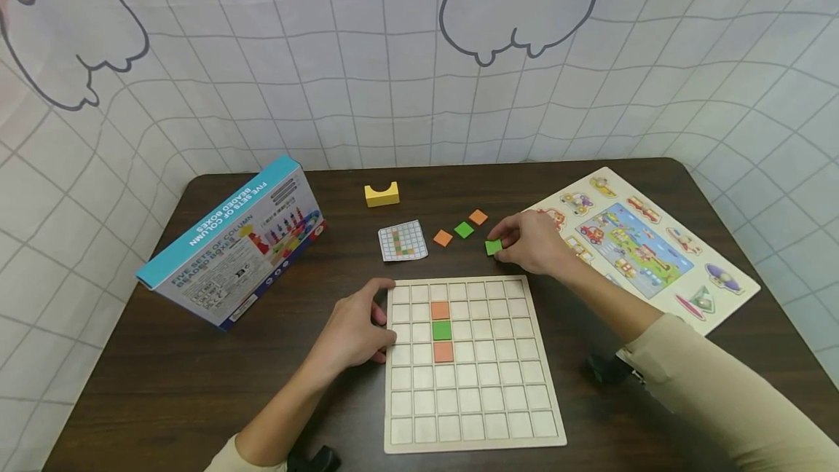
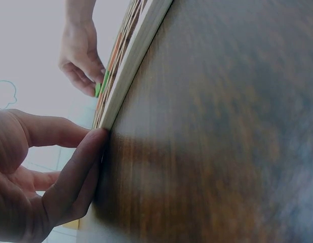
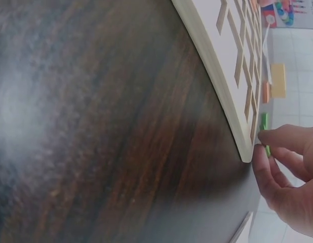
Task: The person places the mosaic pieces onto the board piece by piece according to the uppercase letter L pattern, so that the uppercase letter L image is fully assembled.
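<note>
A wooden grid board [image 1: 475, 399] lies on the table with an orange tile [image 1: 440, 310], a green tile [image 1: 442, 330] and another orange tile [image 1: 443, 352] stacked in one column. My left hand [image 1: 354, 326] grips the board's left edge near its far corner, thumb and bent fingers at the rim. Just beyond the far right corner, my right hand [image 1: 534, 242] pinches a small green square tile [image 1: 493, 247] between thumb and fingers, seen edge-on in the right wrist view. Left of that hand lie two loose orange tiles [image 1: 442, 238] and a loose green tile [image 1: 464, 230].
A white pattern card [image 1: 403, 240] sits behind the board, with a yellow notched block [image 1: 382, 195] farther back. At left stands a blue-topped box [image 1: 252, 239]. A picture puzzle board [image 1: 682, 253] lies at right, partly under the right forearm.
</note>
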Motion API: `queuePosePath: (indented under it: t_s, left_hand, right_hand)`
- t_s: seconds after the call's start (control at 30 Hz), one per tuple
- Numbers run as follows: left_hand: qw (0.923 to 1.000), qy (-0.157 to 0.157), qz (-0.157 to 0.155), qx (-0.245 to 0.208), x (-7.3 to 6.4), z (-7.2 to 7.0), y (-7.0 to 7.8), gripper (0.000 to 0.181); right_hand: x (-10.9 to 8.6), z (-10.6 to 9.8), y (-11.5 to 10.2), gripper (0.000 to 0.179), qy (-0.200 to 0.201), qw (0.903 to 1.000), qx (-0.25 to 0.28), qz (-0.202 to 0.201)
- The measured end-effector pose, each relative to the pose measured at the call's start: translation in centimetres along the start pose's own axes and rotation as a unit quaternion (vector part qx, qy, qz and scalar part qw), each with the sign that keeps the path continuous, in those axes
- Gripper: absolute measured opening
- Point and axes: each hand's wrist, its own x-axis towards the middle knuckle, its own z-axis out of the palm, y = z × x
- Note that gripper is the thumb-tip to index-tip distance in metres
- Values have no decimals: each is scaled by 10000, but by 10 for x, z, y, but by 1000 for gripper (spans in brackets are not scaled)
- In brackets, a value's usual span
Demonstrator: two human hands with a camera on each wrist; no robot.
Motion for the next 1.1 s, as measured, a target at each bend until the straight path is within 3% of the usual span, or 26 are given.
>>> queuePosePath:
  t_s: [1.1]
  left_hand:
    - [10000,31,43,-47,-1,-1,1,77]
  right_hand:
    - [-29,10,-21,24,-92,9981,603,-113]
